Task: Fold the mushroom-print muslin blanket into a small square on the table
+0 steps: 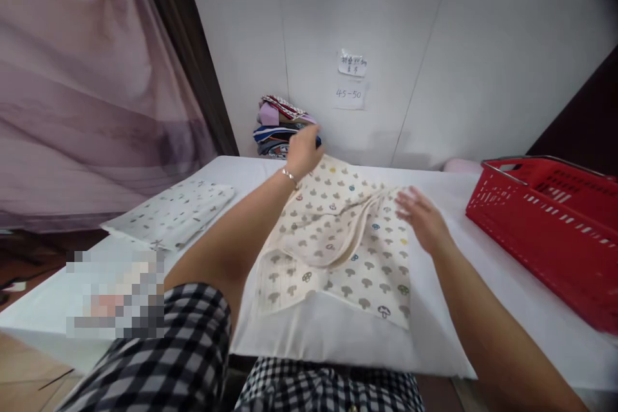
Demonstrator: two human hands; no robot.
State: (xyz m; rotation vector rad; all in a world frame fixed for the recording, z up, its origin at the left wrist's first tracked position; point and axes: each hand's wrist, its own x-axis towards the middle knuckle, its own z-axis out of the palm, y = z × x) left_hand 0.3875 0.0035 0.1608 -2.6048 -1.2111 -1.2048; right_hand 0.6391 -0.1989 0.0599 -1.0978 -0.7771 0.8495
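- Nearest the camera, a black-and-white checked garment (193, 360) is seen on the person, with both bare forearms stretched forward over a bench (338, 335) covered in white.
- A cream cloth (333, 251) printed with small mushrooms is spread on the bench in front of the person, partly folded, with one layer turned over the middle.
- The right hand (422, 219) is held open, fingers spread, flat at the cloth's right edge.
- A second pale printed cloth (171, 212) is laid flat on the bench to the left, apart from the first.
- A red plastic basket (555, 225) is set on the bench at the right.
- Farther off, the left hand (304, 151), a bracelet at its wrist, is closed on the cloth's far corner, which is lifted.
- Just behind it, a stack of folded fabrics (280, 129) is piled against the white wall, beneath two paper notes (351, 80).
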